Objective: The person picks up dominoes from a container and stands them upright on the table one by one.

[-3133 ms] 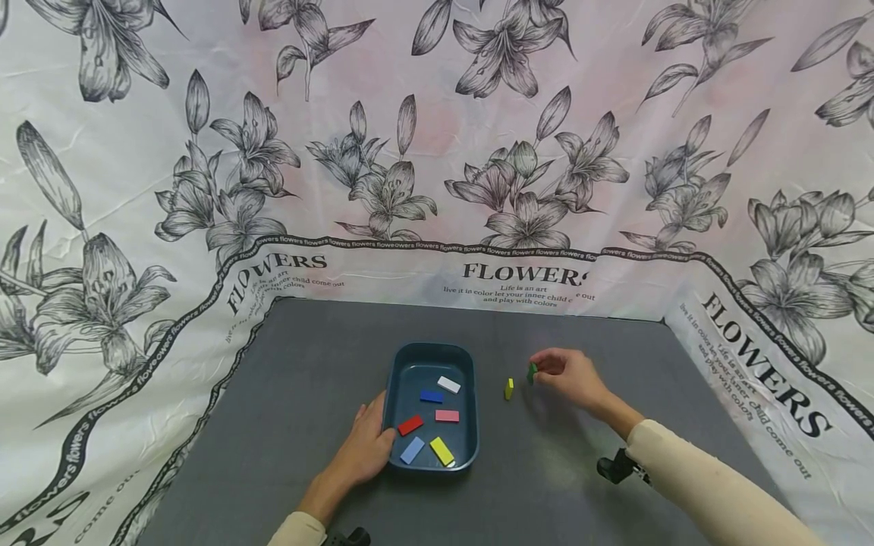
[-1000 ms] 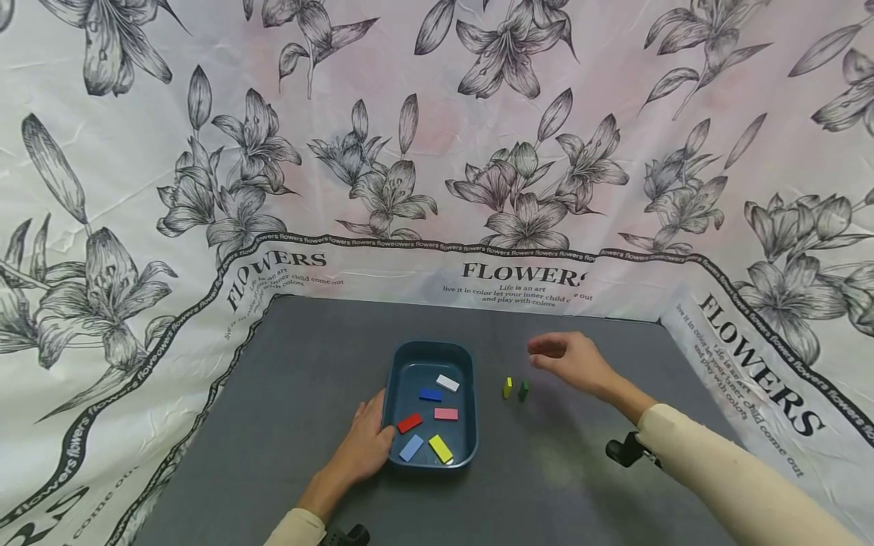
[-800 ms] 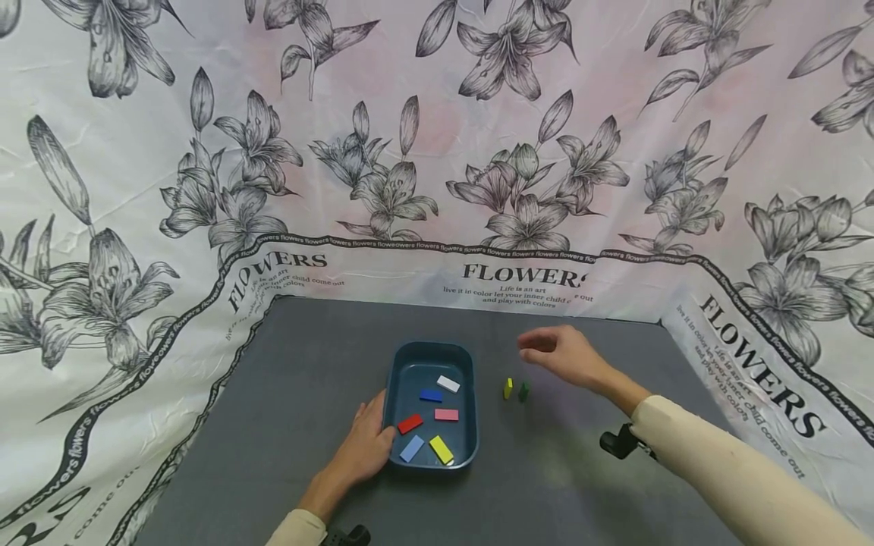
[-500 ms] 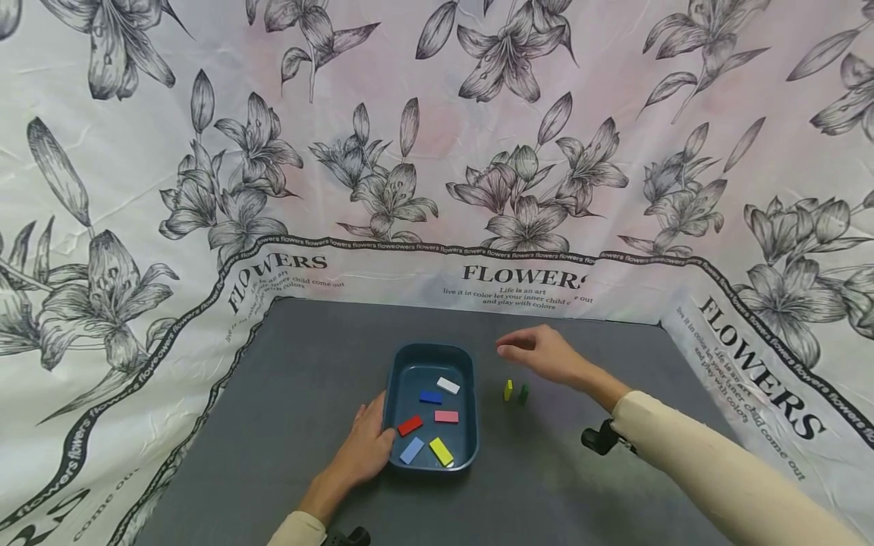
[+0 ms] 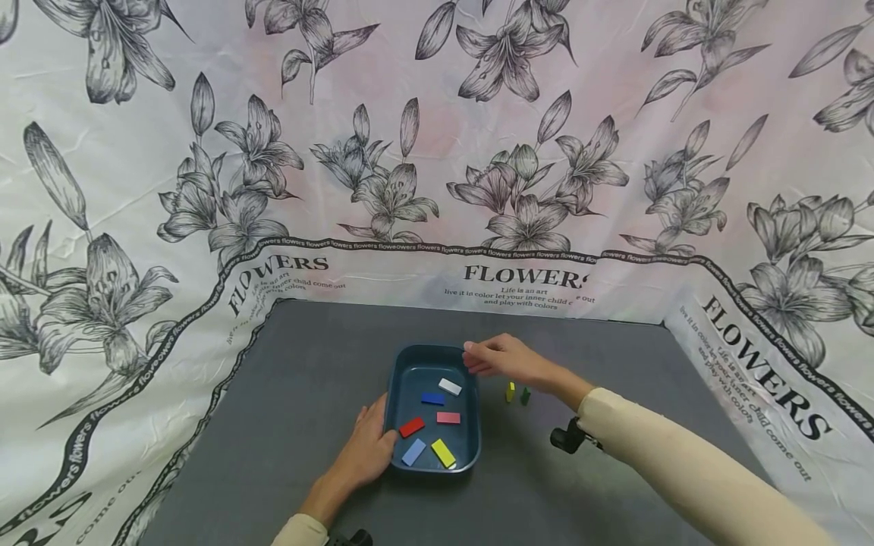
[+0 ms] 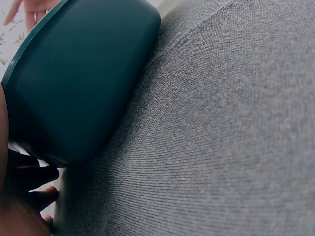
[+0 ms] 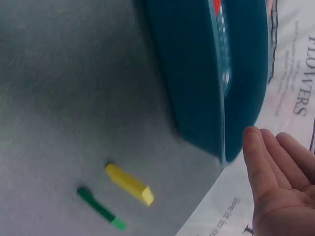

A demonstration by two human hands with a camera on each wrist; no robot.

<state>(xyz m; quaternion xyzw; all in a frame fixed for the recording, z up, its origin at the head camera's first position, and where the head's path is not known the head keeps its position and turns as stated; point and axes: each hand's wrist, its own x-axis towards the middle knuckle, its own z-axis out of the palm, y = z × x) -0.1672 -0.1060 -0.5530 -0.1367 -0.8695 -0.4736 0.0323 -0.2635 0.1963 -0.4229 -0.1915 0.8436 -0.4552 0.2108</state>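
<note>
A dark teal tray (image 5: pixel 391 455) with rounded corners lies on the grey table and bears several coloured blocks. At its left side my left hand (image 5: pixel 366 446) holds the tray, thumb by the rim, fingers along the outer wall. Over the far right corner of the tray is my right hand (image 5: pixel 504 359), fingers extended and holding nothing. In the right wrist view these fingers (image 7: pixel 263 162) appear close beside the rim; whether they touch it I cannot tell. A yellow block (image 5: pixel 510 391) and a green block (image 5: pixel 525 395) stand on end right of the tray, below the right forearm.
Inside the tray lie a white block (image 5: pixel 450 387), a dark blue block (image 5: pixel 433 398), a pink block (image 5: pixel 448 418), a red block (image 5: pixel 412 427), a light blue block (image 5: pixel 413 453) and a yellow block (image 5: pixel 443 453). A flower-printed sheet (image 5: pixel 382 273) surrounds the table (image 5: pixel 307 379).
The green block, first between my right fingers, now stands beside the yellow one, released. My right hand has since moved left to the tray's far right corner. My left hand has stayed put.
</note>
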